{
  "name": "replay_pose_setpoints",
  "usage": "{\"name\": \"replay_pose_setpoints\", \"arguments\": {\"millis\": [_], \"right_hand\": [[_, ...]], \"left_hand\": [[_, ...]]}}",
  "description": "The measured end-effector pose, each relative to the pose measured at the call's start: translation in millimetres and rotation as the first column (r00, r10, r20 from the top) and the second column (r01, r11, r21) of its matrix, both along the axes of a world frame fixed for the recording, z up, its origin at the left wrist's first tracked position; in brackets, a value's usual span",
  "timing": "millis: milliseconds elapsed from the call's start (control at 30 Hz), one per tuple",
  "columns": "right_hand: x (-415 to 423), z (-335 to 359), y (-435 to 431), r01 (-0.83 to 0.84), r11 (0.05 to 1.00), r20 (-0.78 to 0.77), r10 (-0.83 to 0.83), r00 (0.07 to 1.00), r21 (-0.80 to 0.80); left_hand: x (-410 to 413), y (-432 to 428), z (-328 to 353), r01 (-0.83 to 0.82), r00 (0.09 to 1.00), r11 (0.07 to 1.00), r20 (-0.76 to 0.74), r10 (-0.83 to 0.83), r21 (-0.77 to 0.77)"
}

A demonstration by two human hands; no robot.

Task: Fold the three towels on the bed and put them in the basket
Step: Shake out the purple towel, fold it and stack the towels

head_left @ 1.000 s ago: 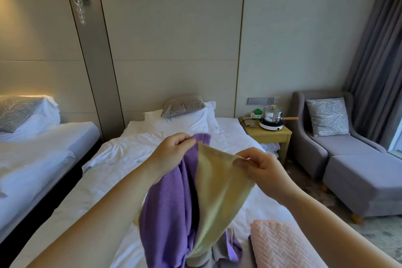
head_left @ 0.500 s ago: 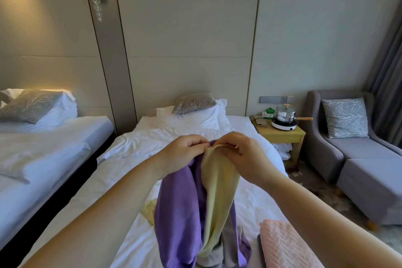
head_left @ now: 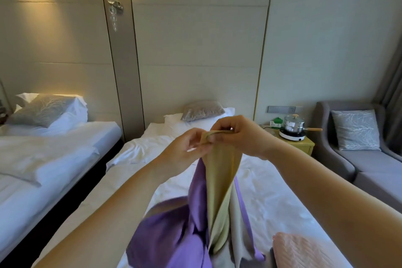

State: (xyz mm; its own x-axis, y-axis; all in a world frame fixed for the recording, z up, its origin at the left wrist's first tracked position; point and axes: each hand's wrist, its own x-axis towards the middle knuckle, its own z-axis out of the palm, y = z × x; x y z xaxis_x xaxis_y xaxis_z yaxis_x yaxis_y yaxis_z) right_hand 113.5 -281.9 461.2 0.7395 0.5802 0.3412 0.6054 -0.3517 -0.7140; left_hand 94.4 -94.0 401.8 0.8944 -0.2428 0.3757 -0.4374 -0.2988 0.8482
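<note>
Left hand (head_left: 187, 148) and right hand (head_left: 239, 137), touching above the bed (head_left: 272, 191), pinch the yellow towel's (head_left: 219, 180) top edge with curled fingers. The purple towel (head_left: 174, 235) hangs against it, trailing onto the bed. The pink towel (head_left: 304, 252) lies near right.

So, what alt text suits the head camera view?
Left hand and right hand pinch a yellow towel by its top edge above a white bed. A purple towel hangs beside it; a pink towel lies nearby.

The yellow towel (head_left: 219, 180) hangs pinched at its top, purple towel (head_left: 165, 235) draped beside; pink towel (head_left: 304, 252) lies folded.
</note>
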Motion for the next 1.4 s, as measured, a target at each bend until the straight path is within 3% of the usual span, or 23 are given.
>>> {"name": "replay_pose_setpoints", "arguments": {"millis": [133,267,467,633,733,833,933,1033,1133,1233,1400], "right_hand": [[-1.0,11.3,-5.8,0.033,0.999,-0.011,-0.033,0.999,0.039],[-9.3,9.2,-10.6,0.02,0.999,-0.015,-0.019,1.0,0.038],[-14.5,-5.3,-32.1,0.14,0.99,-0.008,-0.141,0.99,-0.003],[-13.2,-29.9,-46.4,0.098,0.995,-0.126,-0.095,0.987,0.015],[-7.5,-43.7,-49.4,0.222,0.972,-0.041,-0.225,0.973,-0.076],[1.8,-54.1,-45.3,0.243,0.967,0.045,-0.24,0.97,-0.076],[13.6,-66.5,-39.3,0.252,0.966,-0.018,-0.251,0.968,0.057],[25.1,-85.3,-36.3,0.332,0.906,-0.143,-0.303,0.942,0.264],[33.3,-108.6,-30.5,0.332,0.885,-0.236,-0.263,0.935,0.326],[42.2,-122.8,-19.5,0.259,0.918,-0.218,-0.198,0.956,0.301],[57.9,-117.6,-14.0,0.172,0.885,-0.223,-0.079,0.972,0.433]], "left_hand": [[-0.4,-1.0,6.8,0.142,0.987,0.975,-0.044,-0.152,-0.173],[2.4,-5.6,7.9,0.25,0.959,0.949,-0.083,-0.269,-0.193],[0.8,-17.7,-2.4,0.327,0.92,0.936,-0.183,-0.346,-0.128],[5.9,-21.7,-10.8,0.199,0.972,0.973,-0.106,-0.212,-0.12],[8.8,-25.0,-14.7,0.174,0.976,0.985,-0.129,-0.173,-0.005],[13.8,-29.9,-19.9,0.171,0.97,0.982,-0.185,-0.155,0.076],[19.5,-36.1,-26.3,0.104,0.975,0.993,-0.205,-0.089,0.063],[28.2,-37.2,-28.6,-0.084,0.994,0.984,-0.055,0.094,0.157],[37.8,-33.0,-28.0,-0.171,0.985,0.973,0.002,0.173,0.158],[44.8,-29.3,-23.9,-0.191,0.979,0.96,-0.027,0.201,0.205],[47.5,-23.2,-11.9,-0.181,0.96,0.95,-0.161,0.227,0.256]]}}
